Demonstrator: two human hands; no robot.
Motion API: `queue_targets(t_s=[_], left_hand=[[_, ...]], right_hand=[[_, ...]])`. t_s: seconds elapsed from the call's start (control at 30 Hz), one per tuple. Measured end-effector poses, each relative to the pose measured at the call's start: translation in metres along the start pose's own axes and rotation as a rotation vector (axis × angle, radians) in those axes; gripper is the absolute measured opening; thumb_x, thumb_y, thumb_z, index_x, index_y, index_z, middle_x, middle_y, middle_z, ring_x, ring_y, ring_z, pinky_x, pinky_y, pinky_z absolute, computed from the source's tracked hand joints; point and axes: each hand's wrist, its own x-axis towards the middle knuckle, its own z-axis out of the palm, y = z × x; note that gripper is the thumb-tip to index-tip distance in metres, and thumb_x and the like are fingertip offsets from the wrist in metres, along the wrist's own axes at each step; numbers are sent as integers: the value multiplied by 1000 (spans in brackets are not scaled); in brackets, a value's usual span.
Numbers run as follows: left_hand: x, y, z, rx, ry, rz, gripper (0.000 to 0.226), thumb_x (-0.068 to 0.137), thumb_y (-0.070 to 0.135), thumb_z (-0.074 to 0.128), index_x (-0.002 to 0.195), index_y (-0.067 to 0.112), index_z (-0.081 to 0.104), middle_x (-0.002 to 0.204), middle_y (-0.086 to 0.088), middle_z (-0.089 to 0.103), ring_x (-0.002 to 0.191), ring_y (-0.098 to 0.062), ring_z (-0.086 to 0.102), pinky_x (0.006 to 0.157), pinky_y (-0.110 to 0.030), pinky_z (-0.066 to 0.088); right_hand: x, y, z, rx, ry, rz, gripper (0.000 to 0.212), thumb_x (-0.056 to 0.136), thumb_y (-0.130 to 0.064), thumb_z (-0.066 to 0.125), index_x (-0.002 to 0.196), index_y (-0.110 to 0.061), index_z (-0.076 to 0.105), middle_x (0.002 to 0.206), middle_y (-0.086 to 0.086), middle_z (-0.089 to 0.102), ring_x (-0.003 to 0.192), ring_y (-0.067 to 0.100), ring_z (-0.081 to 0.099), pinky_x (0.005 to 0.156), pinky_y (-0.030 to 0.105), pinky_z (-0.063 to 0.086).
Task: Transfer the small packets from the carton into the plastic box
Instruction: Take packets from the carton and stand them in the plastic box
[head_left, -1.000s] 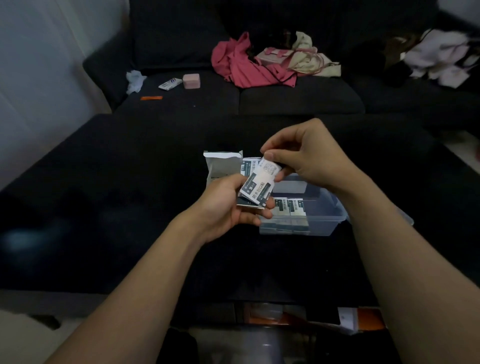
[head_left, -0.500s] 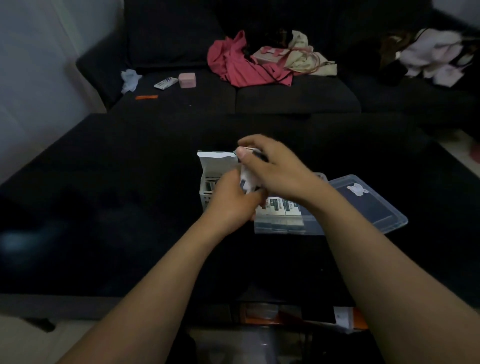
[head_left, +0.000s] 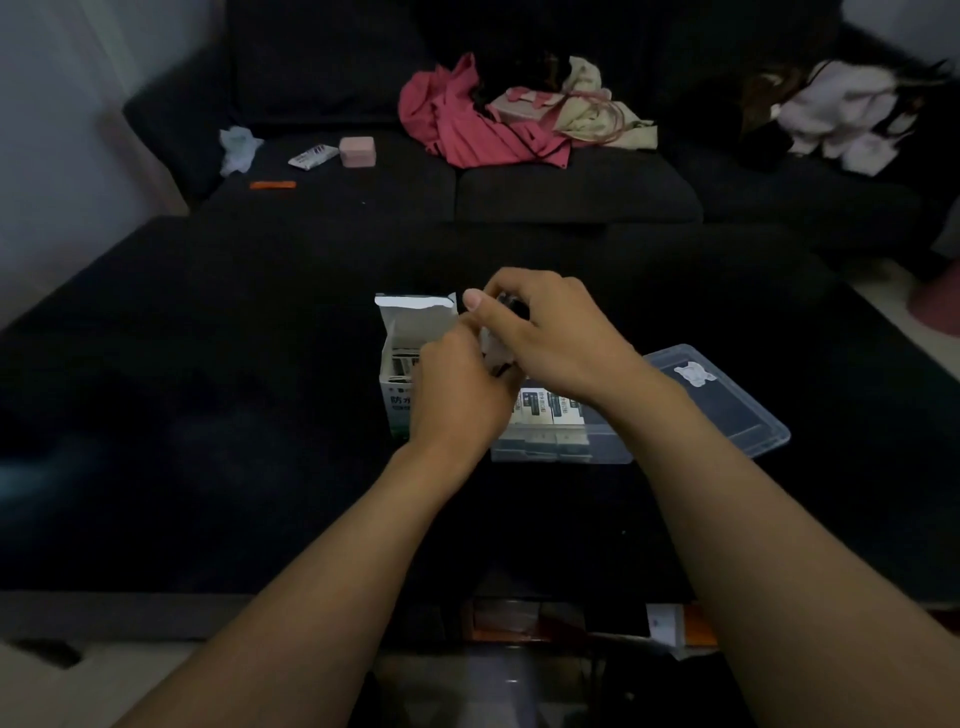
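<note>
Several small packets (head_left: 496, 345) sit pinched between both hands, which have dropped from mid-air a second ago to just above the carton (head_left: 402, 358) and plastic box (head_left: 597, 452). The left hand (head_left: 460, 395) and right hand (head_left: 550, 338) press together, fingers curled on the bundle. More packets already stand in the box, its lid (head_left: 727, 400) lying beside it on the dark counter (head_left: 208, 415). Judging by this, release into the box comes next.

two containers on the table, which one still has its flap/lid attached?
The white carton, left of the clear plastic box: its flap stands up at the back. The box's lid lies detached to its right.
</note>
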Motion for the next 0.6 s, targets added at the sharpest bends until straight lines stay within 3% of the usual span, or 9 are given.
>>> queue_targets(t_s=[0.13, 0.27, 0.4, 0.47, 0.6], left_hand=[[0, 2, 7, 48, 15, 37, 41, 87, 20, 75, 121, 20, 51, 95, 0, 69, 85, -18, 70, 72, -41, 61], [0, 2, 11, 96, 48, 82, 33, 88, 20, 74, 111, 20, 51, 93, 1, 68, 80, -17, 68, 66, -36, 58], [5, -2, 15, 90, 9, 55, 21, 90, 20, 72, 107, 20, 58, 86, 4, 68, 75, -12, 66, 61, -28, 52], [9, -3, 15, 92, -2, 19, 17, 89, 22, 73, 95, 22, 56, 79, 9, 62, 67, -5, 59, 54, -19, 41], [9, -6, 19, 125, -48, 42, 19, 86, 20, 73, 93, 24, 56, 76, 11, 58, 64, -1, 54, 51, -14, 32]], right_hand=[[0, 7, 3, 27, 122, 12, 15, 101, -29, 55, 91, -22, 64, 81, -8, 63, 71, 4, 61, 59, 17, 47], [1, 13, 5, 47, 187, 90, 19, 101, -29, 54, 95, -15, 65, 82, 0, 66, 74, 11, 65, 69, 33, 58], [-2, 12, -13, 185, -60, 87, 29, 103, -36, 49, 104, -11, 64, 82, -3, 63, 72, 7, 61, 65, 24, 52], [-5, 19, -29, 284, -186, 94, 21, 104, -25, 50, 113, -11, 62, 87, -3, 63, 72, 5, 60, 61, 20, 51], [-7, 34, -37, 175, -186, 62, 17, 101, -6, 53, 111, -11, 66, 93, 1, 68, 76, 7, 65, 66, 21, 57]])
